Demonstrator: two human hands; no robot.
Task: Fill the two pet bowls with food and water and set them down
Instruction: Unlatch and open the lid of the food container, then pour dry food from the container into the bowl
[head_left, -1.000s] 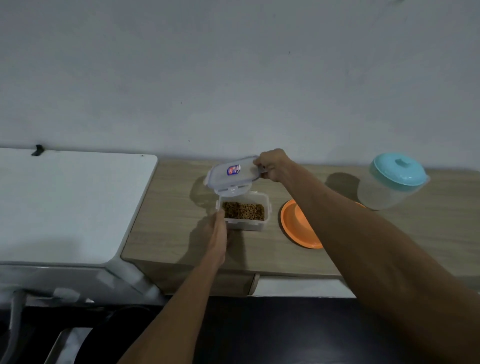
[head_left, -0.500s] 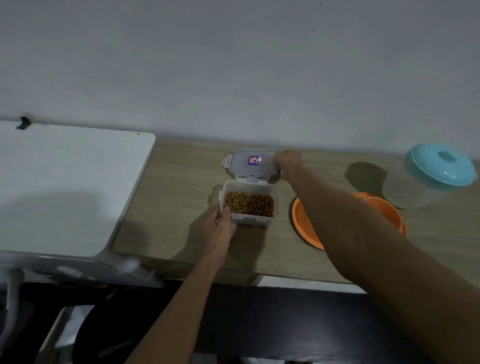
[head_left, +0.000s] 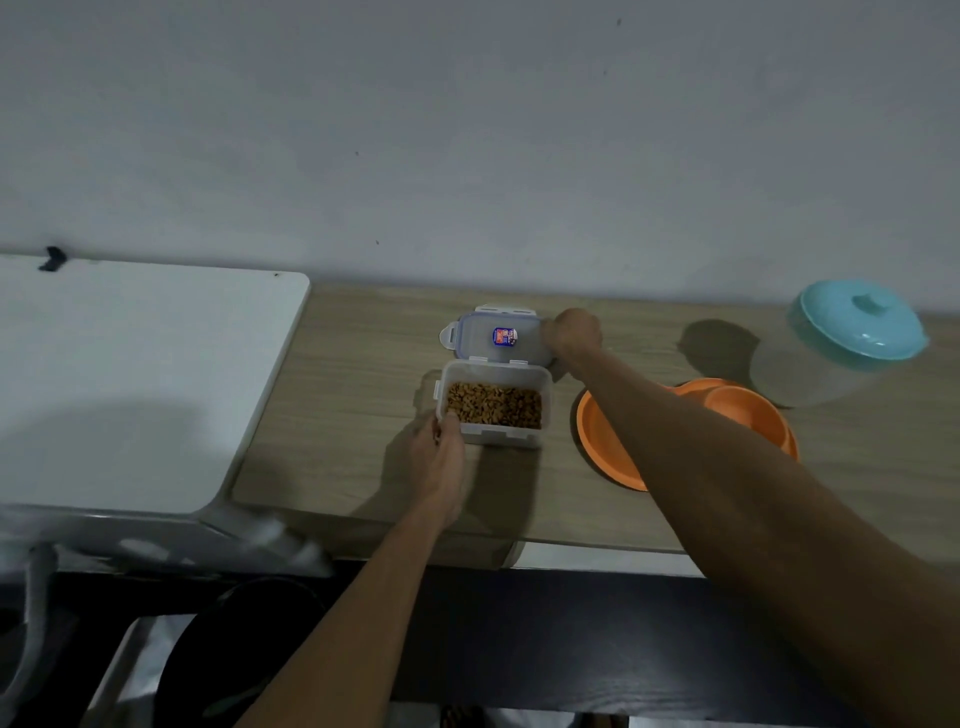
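Observation:
A clear plastic food container (head_left: 493, 405) full of brown kibble stands open on the wooden counter (head_left: 353, 395). My left hand (head_left: 441, 457) grips its near left corner. Its clear lid (head_left: 496, 338), with a small blue sticker, lies flat on the counter just behind it, and my right hand (head_left: 571, 330) holds the lid's right end. An orange double pet bowl (head_left: 608, 436) sits to the right of the container, partly hidden under my right forearm. A clear water jug with a turquoise lid (head_left: 852, 332) stands at the far right.
A white appliance top (head_left: 135, 384) adjoins the counter on the left. A grey wall runs behind the counter. Below the counter's front edge the floor is dark, with a dark round object (head_left: 228, 654) at the lower left.
My right hand has carried the lid from above the container down onto the counter behind it. My left hand stays on the container. The view has shifted left.

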